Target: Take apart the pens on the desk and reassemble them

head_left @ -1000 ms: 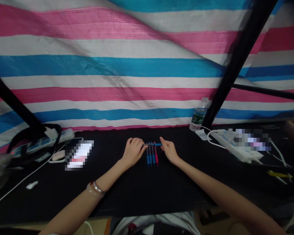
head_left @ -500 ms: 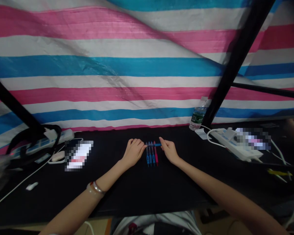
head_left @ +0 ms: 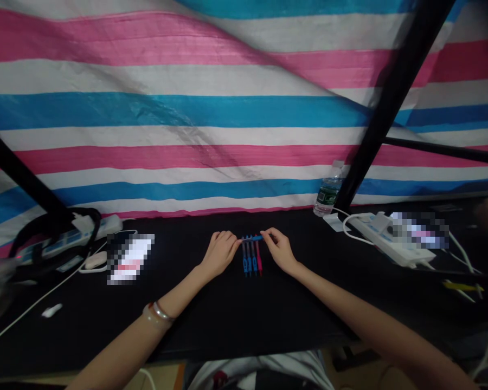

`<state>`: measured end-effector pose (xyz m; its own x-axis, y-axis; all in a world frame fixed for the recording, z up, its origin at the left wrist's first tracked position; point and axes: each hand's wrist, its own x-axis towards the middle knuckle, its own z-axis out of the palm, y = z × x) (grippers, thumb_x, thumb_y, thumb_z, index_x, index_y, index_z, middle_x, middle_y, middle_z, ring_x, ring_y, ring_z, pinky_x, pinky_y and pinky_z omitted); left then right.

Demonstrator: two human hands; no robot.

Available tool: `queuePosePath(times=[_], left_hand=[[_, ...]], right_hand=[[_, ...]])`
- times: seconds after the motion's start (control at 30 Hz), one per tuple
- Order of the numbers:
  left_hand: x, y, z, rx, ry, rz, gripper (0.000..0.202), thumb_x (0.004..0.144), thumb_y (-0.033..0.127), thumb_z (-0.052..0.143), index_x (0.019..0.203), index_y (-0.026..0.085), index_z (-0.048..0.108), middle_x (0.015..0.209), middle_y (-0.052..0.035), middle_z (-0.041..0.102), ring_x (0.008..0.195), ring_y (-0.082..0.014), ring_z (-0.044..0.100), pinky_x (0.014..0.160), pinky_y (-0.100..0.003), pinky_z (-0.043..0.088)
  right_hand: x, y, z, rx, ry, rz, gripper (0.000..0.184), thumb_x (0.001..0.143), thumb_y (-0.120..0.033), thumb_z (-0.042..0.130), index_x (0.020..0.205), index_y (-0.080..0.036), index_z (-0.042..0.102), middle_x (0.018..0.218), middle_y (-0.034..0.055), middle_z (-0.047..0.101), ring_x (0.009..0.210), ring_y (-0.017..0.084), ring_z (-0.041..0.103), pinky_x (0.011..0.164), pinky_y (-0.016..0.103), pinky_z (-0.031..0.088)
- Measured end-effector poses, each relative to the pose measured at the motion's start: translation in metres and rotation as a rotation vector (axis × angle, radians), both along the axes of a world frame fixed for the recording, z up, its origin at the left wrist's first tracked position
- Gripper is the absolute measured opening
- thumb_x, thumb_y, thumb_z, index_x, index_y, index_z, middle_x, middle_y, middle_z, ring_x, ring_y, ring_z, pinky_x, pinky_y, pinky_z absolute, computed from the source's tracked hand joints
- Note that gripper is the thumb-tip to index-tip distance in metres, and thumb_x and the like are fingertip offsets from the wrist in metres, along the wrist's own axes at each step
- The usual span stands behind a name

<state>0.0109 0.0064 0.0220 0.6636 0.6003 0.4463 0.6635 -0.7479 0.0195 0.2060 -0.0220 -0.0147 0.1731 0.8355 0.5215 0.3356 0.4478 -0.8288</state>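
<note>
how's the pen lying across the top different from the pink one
The blue pen is mainly blue; the pink pen has a pink barrel. The blue pen lies crosswise over the row's top; the pink pen lies lengthwise at its right end. Both are slim pens.

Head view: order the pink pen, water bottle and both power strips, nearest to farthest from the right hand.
From the right hand:
1. Pink pen, just left of it.
2. Water bottle, ahead and rightward.
3. Right power strip, farther right.
4. Left power strip, far left.

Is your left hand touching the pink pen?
Apart. The head view shows the left hand beside the blue pens, which lie between it and the pink pen.
</note>
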Motion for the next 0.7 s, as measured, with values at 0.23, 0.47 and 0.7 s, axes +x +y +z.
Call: queuePosePath(times=[0.23, 0.47, 0.7], left_hand=[[0.002, -0.002, -0.005, -0.001, -0.087, -0.067, 0.018, 0.088, 0.033, 0.041, 0.093, 0.017, 0.048, 0.084, -0.0034, 0.057, 0.079, -0.0171, 0.053, 0.077, -0.033, 0.034], [0.001, 0.0, -0.011, 0.078, -0.132, -0.07, 0.012, 0.09, 0.023, 0.038, 0.084, 0.017, 0.047, 0.079, -0.002, 0.058, 0.072, -0.0141, 0.054, 0.077, -0.032, 0.035], [-0.001, 0.002, -0.01, 0.114, -0.113, -0.072, 0.015, 0.09, 0.023, 0.038, 0.083, 0.017, 0.049, 0.08, -0.0025, 0.06, 0.075, -0.0146, 0.056, 0.078, -0.033, 0.034]], right_hand=[[-0.002, -0.001, -0.001, -0.017, 0.006, 0.021, 0.028, 0.084, -0.042, 0.046, 0.071, -0.018, 0.052, 0.056, -0.0048, 0.038, 0.048, 0.009, 0.035, 0.046, 0.021, 0.028], [-0.003, -0.002, -0.001, -0.01, -0.017, 0.051, 0.024, 0.084, -0.04, 0.048, 0.079, -0.018, 0.055, 0.059, -0.0033, 0.045, 0.049, 0.01, 0.039, 0.046, 0.021, 0.03], [-0.003, -0.004, 0.002, 0.028, -0.111, 0.047, 0.02, 0.084, -0.035, 0.047, 0.084, -0.019, 0.058, 0.071, 0.0006, 0.055, 0.054, 0.011, 0.046, 0.048, 0.022, 0.034]])
